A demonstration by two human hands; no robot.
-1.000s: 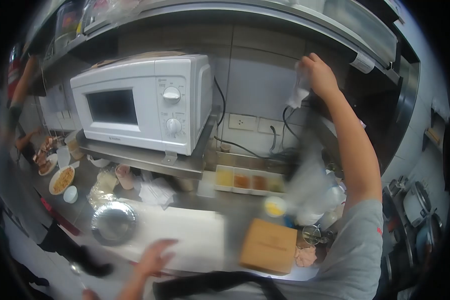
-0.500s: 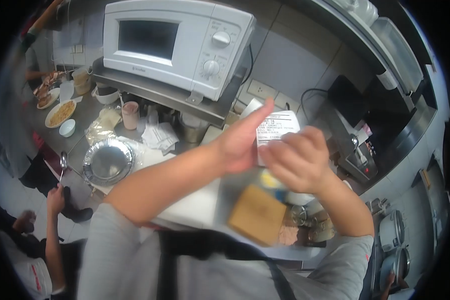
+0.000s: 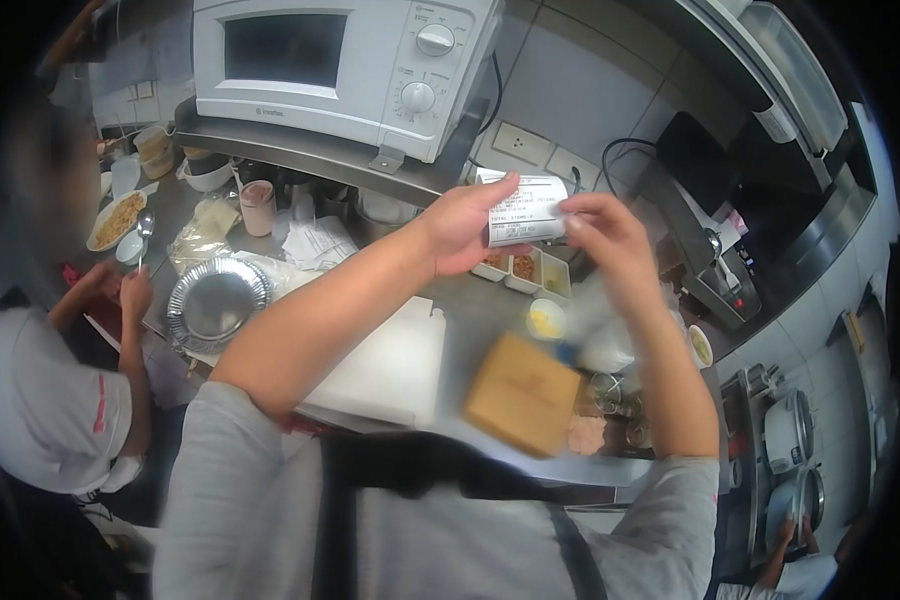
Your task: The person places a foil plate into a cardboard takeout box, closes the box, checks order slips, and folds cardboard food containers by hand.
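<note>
A printed paper receipt [image 3: 523,212] is held up in front of me, its paper curling at the edges. My left hand [image 3: 460,228] grips its left side, with the thumb lying over the printed face. At the right edge, the fingers of my right hand [image 3: 610,240] are closed on the paper. Below the receipt, a tray of small white food containers [image 3: 548,278] is partly covered by my hands. A brown square board or box [image 3: 525,393] lies on the counter between my forearms.
A white microwave [image 3: 340,75] stands on a metal shelf ahead. Foil trays [image 3: 218,305], crumpled papers [image 3: 317,242] and a white foam box [image 3: 385,370] lie to the left. A co-worker [image 3: 65,400] there holds a spoon [image 3: 145,228]. Pots [image 3: 788,440] stand at right.
The receipt has shifted slightly left and up and lies more level. My right hand has moved from over the paper to its right edge. The co-worker at left has leaned in.
</note>
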